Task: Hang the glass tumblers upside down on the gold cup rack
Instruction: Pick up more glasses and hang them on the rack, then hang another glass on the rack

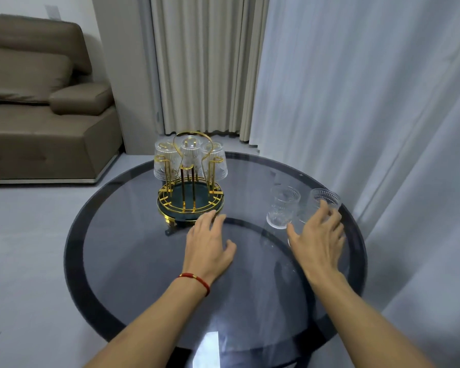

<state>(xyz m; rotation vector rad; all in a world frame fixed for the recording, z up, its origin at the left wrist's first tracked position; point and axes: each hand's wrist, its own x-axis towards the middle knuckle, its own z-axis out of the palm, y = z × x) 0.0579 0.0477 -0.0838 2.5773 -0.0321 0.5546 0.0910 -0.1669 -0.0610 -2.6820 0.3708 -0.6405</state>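
Note:
The gold cup rack point(190, 193) stands on the far left part of the round glass table point(149, 264). Three clear ribbed tumblers hang upside down on its back pegs: one on the left point(166, 162), one in the middle point(191, 152), one on the right point(215, 160). The front pegs are bare. Two more tumblers stand upright to the right of the rack, a nearer one point(282, 207) and a farther one point(323, 203). My right hand point(319, 239) is spread open, its fingers at the farther tumbler without clasping it. My left hand point(209, 244) hovers open just in front of the rack's base.
A brown sofa point(37, 102) stands at the back left. Beige curtains point(205, 65) and white sheer curtains point(356, 88) hang behind and right of the table, close to its right edge. Grey floor point(24, 248) lies to the left.

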